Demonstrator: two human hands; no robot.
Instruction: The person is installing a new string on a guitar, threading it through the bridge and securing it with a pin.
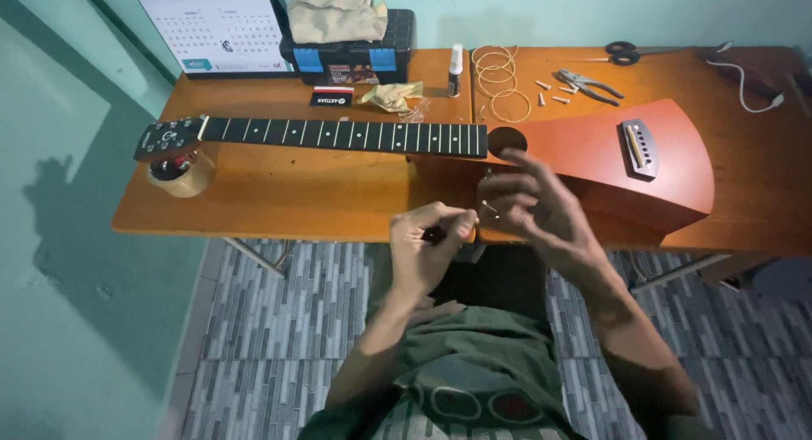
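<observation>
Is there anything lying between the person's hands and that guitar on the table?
Nothing visible does. The left hand and right hand hover at the near table edge, pinching something thin and pale, too small to identify. The right hand already overlaps the guitar body. Pliers, coiled strings and pins lie beyond the guitar.

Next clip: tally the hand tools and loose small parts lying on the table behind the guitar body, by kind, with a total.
Scissors: 1
Pliers: 1
Small pale pegs: 4 discernible, blurry
Coils of guitar string: 1 cluster, the separate coils cannot be counted
Small bottle: 1
Total: 8
</observation>
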